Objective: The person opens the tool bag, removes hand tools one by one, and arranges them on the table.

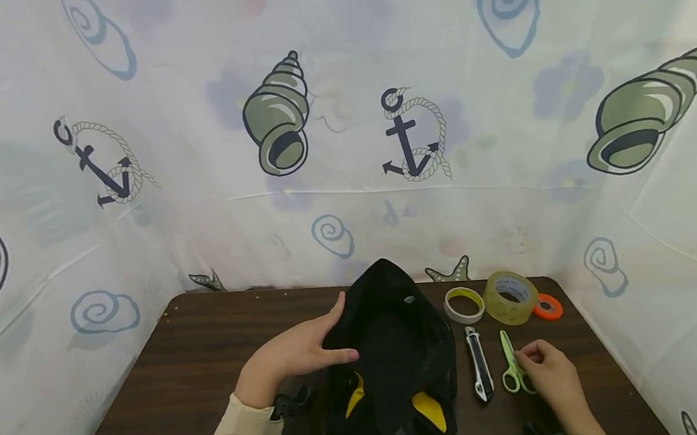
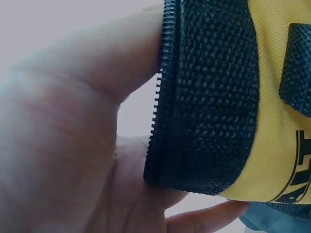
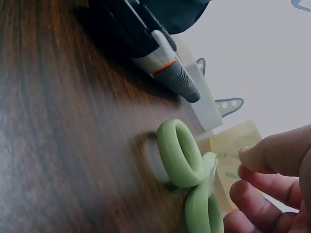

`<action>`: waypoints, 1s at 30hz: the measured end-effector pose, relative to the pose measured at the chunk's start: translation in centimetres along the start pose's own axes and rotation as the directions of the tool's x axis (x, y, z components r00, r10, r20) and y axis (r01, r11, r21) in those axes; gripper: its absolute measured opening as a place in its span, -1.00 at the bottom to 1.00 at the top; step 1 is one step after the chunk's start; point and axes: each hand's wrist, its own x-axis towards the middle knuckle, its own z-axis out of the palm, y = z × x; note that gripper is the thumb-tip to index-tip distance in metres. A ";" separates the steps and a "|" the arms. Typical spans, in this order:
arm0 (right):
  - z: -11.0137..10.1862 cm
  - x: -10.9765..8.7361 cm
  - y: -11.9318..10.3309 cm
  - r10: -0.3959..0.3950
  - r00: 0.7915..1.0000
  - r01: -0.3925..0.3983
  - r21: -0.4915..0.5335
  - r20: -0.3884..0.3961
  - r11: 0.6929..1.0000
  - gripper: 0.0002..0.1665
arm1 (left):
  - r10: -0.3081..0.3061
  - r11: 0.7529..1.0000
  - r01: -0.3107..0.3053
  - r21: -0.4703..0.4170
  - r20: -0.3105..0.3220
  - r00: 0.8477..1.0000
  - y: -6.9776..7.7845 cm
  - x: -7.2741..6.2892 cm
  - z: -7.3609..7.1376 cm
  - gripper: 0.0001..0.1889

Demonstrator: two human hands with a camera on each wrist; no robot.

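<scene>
A black and yellow zippered bag [image 1: 404, 373] stands with its top open near the table's middle. My left hand [image 1: 295, 356] grips its left edge, with the thumb in front; the fingers behind are partly hidden. The left wrist view shows the zipper teeth [image 2: 156, 104] and dark webbing beside this hand. Green-handled scissors [image 1: 509, 363] lie to the right of the bag. My right hand [image 1: 552, 373] is beside them, fingers loosely bent. In the right wrist view, the thumb and fingertips appear apart from the scissors' loops [image 3: 177, 153].
A utility knife [image 1: 480, 366] lies between the bag and scissors. Behind them are a white tape roll [image 1: 452, 311], a wide yellowish tape roll [image 1: 501, 313] and a small orange roll [image 1: 548, 306]. The brown table [image 1: 194, 379] meets patterned cloth at its back and sides.
</scene>
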 end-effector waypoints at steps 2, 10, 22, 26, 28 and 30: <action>0.0 -0.1 -0.2 -0.004 1.000 0.004 0.015 -0.014 1.000 -0.66 | 0.000 1.000 0.000 0.002 -0.003 1.000 0.0 0.0 0.0 0.20; -1.0 -1.6 -2.6 -0.050 0.995 0.057 0.075 -0.083 0.996 -0.66 | 0.026 1.000 -0.026 0.008 -0.009 1.000 -0.4 0.4 0.2 0.17; -0.8 -6.2 -12.6 -0.234 0.964 0.119 0.575 0.130 0.809 -0.66 | 0.017 1.000 -0.017 0.010 -0.012 1.000 -0.5 0.3 0.2 0.19; -0.6 -7.1 -14.6 -0.287 0.942 0.121 0.623 0.172 0.772 -0.69 | 0.014 1.000 -0.014 0.001 -0.006 1.000 -0.6 0.3 0.2 0.21; -0.5 -7.3 -15.5 -0.306 0.934 0.123 0.638 0.185 0.760 -0.68 | 0.018 1.000 -0.018 0.003 -0.008 1.000 -0.6 0.3 0.2 0.20; -0.5 -7.4 -16.4 -0.319 0.927 0.117 0.656 0.197 0.746 -0.69 | 0.021 1.000 -0.021 0.007 -0.009 1.000 -0.5 0.3 0.2 0.18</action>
